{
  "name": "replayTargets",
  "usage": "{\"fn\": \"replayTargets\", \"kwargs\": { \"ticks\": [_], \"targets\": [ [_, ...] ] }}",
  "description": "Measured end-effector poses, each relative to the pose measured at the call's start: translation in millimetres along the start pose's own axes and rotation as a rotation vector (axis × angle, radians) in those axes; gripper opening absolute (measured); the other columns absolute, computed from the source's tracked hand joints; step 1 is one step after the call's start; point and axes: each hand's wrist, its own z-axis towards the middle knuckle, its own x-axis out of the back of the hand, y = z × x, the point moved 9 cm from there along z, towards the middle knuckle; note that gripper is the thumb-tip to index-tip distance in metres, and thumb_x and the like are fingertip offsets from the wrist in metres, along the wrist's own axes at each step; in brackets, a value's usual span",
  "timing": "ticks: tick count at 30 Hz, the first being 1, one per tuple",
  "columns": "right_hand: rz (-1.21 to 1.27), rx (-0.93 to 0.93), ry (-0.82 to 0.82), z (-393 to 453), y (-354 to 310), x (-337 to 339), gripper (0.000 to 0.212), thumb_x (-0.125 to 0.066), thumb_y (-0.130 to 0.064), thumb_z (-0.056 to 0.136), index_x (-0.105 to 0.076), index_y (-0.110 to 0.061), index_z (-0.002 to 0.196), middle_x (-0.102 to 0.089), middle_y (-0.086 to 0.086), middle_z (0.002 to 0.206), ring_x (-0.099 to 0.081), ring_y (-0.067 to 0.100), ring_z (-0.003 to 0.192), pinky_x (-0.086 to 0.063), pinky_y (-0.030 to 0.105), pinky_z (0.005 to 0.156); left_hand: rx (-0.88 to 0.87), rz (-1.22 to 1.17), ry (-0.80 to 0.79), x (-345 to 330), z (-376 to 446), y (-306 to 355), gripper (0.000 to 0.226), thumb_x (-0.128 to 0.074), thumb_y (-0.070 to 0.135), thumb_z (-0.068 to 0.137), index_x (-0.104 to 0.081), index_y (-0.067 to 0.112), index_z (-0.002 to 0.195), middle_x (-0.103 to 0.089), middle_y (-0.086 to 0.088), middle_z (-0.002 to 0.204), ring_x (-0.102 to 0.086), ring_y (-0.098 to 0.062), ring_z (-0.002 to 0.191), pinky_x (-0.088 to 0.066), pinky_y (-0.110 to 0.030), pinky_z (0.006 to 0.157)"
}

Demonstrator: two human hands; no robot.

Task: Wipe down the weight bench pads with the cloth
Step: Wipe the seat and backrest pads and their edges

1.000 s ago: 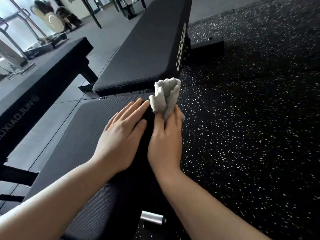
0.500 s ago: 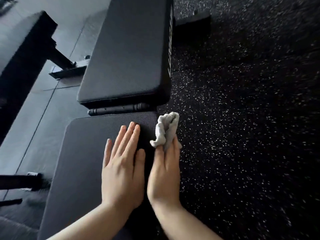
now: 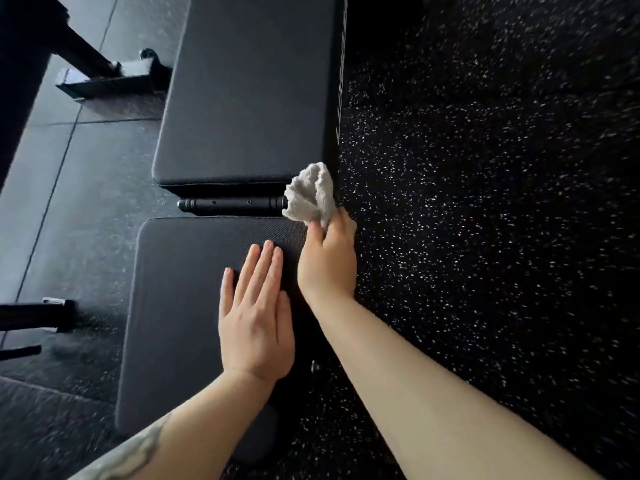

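Observation:
A black weight bench runs away from me: the seat pad (image 3: pixel 180 306) lies near, the long back pad (image 3: pixel 249 91) beyond it. A black hinge bar (image 3: pixel 232 203) sits in the gap between them. My left hand (image 3: pixel 256 313) rests flat on the seat pad, fingers straight and together, holding nothing. My right hand (image 3: pixel 327 261) is at the seat pad's far right corner, shut on a crumpled light grey cloth (image 3: pixel 310 195). The cloth sticks up from my fingers and overlaps the right end of the hinge bar and the back pad's near right corner.
Black rubber floor with white flecks (image 3: pixel 485 202) spreads to the right. Smooth grey floor tiles (image 3: pixel 79 174) lie to the left. A second bench's black frame and foot (image 3: pixel 110 76) stand at the upper left. Black bars (image 3: pixel 34 317) jut in at the left edge.
The view has tipped downward, losing the far gym equipment. My right hand with the cloth has moved forward to the seat pad's far right corner, ahead of my left hand, which stays flat.

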Motion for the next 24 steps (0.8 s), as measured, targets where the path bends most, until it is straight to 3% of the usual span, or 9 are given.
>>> {"fn": "replayTargets", "kwargs": {
  "ticks": [3,7,9,12,16,19,24],
  "targets": [
    [-0.013,0.026,-0.006,-14.9,1.9,4.8,0.044,-0.038,-0.035,0.102,-0.041,-0.023,0.144,-0.035,-0.011,0.151,-0.043,0.012,0.134,-0.037,0.031,0.107,-0.01,0.025,-0.04,-4.7,-1.9,0.8,0.053,-0.031,0.021,0.093,-0.041,0.008,0.143,-0.033,-0.002,0.152,-0.024,-0.017,0.144,-0.018,-0.048,0.116],
    [0.049,0.021,-0.122,-81.2,35.0,13.0,0.045,-0.039,-0.037,0.1,-0.04,-0.03,0.145,-0.04,-0.016,0.149,-0.041,0.0,0.133,-0.036,0.026,0.11,-0.007,0.021,-0.071,-8.3,-1.8,-2.1,0.052,-0.032,0.021,0.093,-0.042,0.008,0.142,-0.035,-0.004,0.152,-0.025,-0.019,0.144,-0.02,-0.05,0.115],
    [0.051,-0.026,-0.136,-70.1,44.2,11.1,0.042,-0.039,-0.039,0.1,-0.046,-0.03,0.141,-0.048,-0.012,0.143,-0.045,0.003,0.13,-0.038,0.032,0.109,-0.008,0.011,-0.081,-8.6,-1.9,-1.6,0.052,-0.032,0.021,0.093,-0.042,0.007,0.142,-0.035,-0.004,0.152,-0.026,-0.02,0.144,-0.02,-0.051,0.115],
    [0.026,-0.076,-0.007,-22.5,17.8,10.4,0.044,-0.036,-0.04,0.1,-0.048,-0.022,0.138,-0.048,0.0,0.143,-0.046,0.017,0.132,-0.036,0.038,0.109,-0.01,0.0,-0.082,-6.2,-0.1,0.8,0.052,-0.032,0.02,0.093,-0.041,0.006,0.143,-0.034,-0.004,0.152,-0.025,-0.02,0.144,-0.019,-0.051,0.115],
    [0.017,-0.086,0.134,45.1,-40.2,-3.0,0.047,-0.034,-0.03,0.104,-0.036,-0.015,0.148,-0.026,0.004,0.158,-0.025,0.02,0.144,-0.021,0.024,0.109,-0.018,0.011,-0.082,-5.5,-0.7,1.3,0.052,-0.031,0.021,0.094,-0.039,0.006,0.143,-0.034,-0.005,0.153,-0.024,-0.021,0.145,-0.017,-0.051,0.116],
    [-0.087,-0.108,0.167,81.2,-58.7,-10.6,0.047,-0.033,-0.028,0.104,-0.032,-0.018,0.15,-0.021,0.005,0.159,-0.019,0.024,0.146,-0.024,0.035,0.115,-0.011,0.005,-0.061,-5.6,-1.2,-1.0,0.05,-0.031,0.023,0.095,-0.041,0.009,0.142,-0.036,-0.005,0.152,-0.029,-0.022,0.143,-0.025,-0.054,0.112],
    [-0.311,0.075,0.188,70.2,-66.2,-8.8,0.055,-0.038,-0.032,0.102,-0.019,-0.025,0.153,-0.019,0.001,0.16,-0.033,0.024,0.142,-0.042,0.042,0.107,0.003,0.066,-0.073,-10.4,2.7,-6.5,0.05,-0.034,0.024,0.091,-0.041,0.016,0.14,-0.031,0.003,0.154,-0.031,-0.019,0.141,-0.032,-0.052,0.108]
  ]
}}
